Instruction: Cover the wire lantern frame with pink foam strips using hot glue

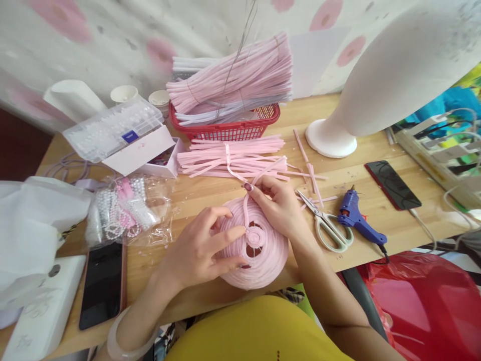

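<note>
A round, dome-like piece of coiled pink pipe cleaner (268, 265) sits near the table's front edge, with a small spiral at its centre and dark gaps around that. My left hand (203, 245) holds it from the left, its thumb and index finger resting on top near the spiral. A pink pipe cleaner (246, 210) runs from the spiral up to my right hand (276, 203), whose thumb and fingers pinch it at the far side of the coil. Beyond lies a bundle of pink pipe cleaners (240, 155), with a patterned strip across it.
A red basket (229, 131) of pipe cleaners stands behind. Scissors (326, 228), a blue glue gun (358, 218), a phone (393, 184) and a white stand (330, 138) are right. Left are bagged beads (128, 208), a clear case (112, 128) and another phone (101, 286).
</note>
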`<state>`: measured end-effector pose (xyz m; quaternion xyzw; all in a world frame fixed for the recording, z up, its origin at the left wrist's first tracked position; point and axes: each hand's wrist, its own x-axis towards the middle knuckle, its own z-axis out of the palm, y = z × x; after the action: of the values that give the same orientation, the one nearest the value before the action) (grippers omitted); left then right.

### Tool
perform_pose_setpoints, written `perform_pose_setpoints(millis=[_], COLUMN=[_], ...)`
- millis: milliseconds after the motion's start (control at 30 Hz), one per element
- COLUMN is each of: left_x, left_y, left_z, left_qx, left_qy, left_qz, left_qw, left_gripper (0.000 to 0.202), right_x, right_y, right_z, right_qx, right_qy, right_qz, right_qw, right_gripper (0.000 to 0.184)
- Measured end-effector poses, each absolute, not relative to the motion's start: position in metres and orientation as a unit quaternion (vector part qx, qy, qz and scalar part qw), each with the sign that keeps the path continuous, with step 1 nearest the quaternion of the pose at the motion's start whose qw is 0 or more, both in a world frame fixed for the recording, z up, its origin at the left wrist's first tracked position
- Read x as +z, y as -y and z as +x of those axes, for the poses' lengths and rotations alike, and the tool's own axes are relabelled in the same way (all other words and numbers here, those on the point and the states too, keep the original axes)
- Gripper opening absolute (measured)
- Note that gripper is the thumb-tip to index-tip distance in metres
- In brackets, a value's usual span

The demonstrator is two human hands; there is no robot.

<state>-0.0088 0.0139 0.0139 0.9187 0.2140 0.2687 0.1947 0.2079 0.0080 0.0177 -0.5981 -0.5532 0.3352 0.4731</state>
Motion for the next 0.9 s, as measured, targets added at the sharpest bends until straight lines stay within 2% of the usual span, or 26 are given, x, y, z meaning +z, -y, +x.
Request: perform_pose_setpoints(millis=[133, 233, 600, 900], left_x=[0.011, 0.009, 0.018, 0.024], left_y=[-0.001, 0.008, -0.003, -0.014], left_z=[-0.004, 0.004, 0.018, 0.019], left_qx=[0.32, 0.351, 0.317, 0.315], left_qy=[-0.303, -0.358, -0.386, -0.392], left_qz=[0.814, 0.739, 0.644, 0.609], left_qw=[0.378, 0.451, 0.58, 0.613], left_gripper=[0.03, 0.026, 0.025, 0.026], right_x=[0.017, 0.017, 0.017, 0.016], right_y=[-0.009, -0.008, -0.007, -0.008], right_z=[0.208, 0.208, 0.209, 0.209], right_qx=[0.336, 0.335, 0.328, 0.326], right_qy=[0.556, 0.559, 0.56, 0.565], right_qz=[-0.595, -0.594, -0.59, -0.594], right_qw=[0.472, 0.472, 0.48, 0.471], right_gripper=[0.03, 0.03, 0.027, 0.026])
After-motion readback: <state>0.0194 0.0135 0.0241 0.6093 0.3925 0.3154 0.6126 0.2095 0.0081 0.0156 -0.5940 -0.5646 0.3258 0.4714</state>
